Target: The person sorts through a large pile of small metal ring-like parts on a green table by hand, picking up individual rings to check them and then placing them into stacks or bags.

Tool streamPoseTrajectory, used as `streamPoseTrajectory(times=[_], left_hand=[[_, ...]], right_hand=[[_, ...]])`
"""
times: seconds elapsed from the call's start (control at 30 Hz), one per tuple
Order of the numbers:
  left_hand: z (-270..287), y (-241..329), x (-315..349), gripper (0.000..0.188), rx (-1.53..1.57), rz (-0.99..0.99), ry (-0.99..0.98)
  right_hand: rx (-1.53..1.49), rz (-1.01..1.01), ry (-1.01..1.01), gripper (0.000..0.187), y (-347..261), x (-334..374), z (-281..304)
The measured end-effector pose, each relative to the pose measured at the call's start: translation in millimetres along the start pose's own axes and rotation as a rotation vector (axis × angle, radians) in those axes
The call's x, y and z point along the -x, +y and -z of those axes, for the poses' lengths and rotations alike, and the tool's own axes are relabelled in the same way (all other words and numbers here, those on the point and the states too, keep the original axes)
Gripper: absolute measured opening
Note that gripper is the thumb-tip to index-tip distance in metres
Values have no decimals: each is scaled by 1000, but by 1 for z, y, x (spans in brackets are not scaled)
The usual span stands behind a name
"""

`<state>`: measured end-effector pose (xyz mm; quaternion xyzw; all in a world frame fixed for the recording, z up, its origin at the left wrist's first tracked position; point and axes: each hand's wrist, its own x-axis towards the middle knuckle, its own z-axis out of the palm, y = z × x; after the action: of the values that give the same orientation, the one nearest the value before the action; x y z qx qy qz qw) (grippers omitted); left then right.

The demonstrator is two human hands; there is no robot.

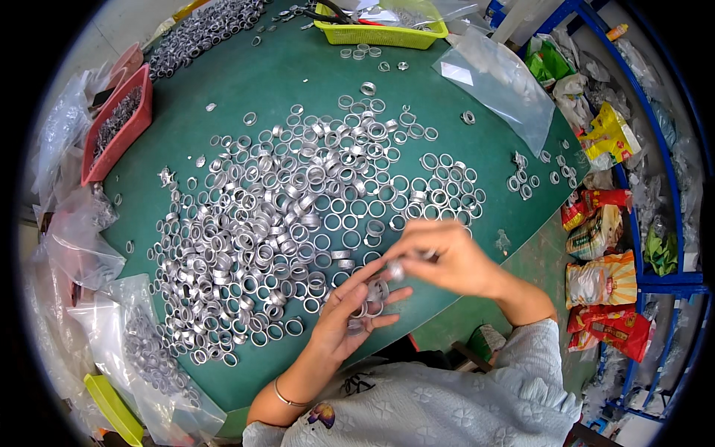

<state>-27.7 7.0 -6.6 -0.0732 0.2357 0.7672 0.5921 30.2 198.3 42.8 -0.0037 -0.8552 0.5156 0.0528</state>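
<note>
Loose silvery metal rings [253,223] lie in a broad, partly stacked heap across the green table. At the table's near edge my left hand [346,316] is palm up with its fingers curled, cradling a few metal rings [377,290]. Just above it and to the right, my right hand [450,257] is closed in a pinch. Between its fingertips is a small silvery piece [396,269], apparently a metal ring, smeared by motion. A flatter group of rings [447,190] spreads beyond my right hand.
A red basket [141,127] of small metal parts stands at the left. A yellow-green tray [380,35] with pliers is at the far edge. Plastic bags [141,335] line the left side; another clear bag [499,82] lies far right. Blue shelving [670,283] stands right.
</note>
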Motion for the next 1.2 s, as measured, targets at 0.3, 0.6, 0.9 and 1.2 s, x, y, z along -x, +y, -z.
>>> streamPoseTrajectory(times=[0.3,0.6,0.9,1.2], left_hand=[[33,-8,0,30,169,44,-295],[34,-9,0,14,170,-1,-267],[23,-7,2,8,6,-34,-170],[23,-2,4,11,-68,18,-189]], right_hand=[[231,-282,318,18,65,-45,58],[600,-12,319,26,101,-98,46],[538,-21,9,15,75,-69,60],[650,31,226,13,104,-104,39]])
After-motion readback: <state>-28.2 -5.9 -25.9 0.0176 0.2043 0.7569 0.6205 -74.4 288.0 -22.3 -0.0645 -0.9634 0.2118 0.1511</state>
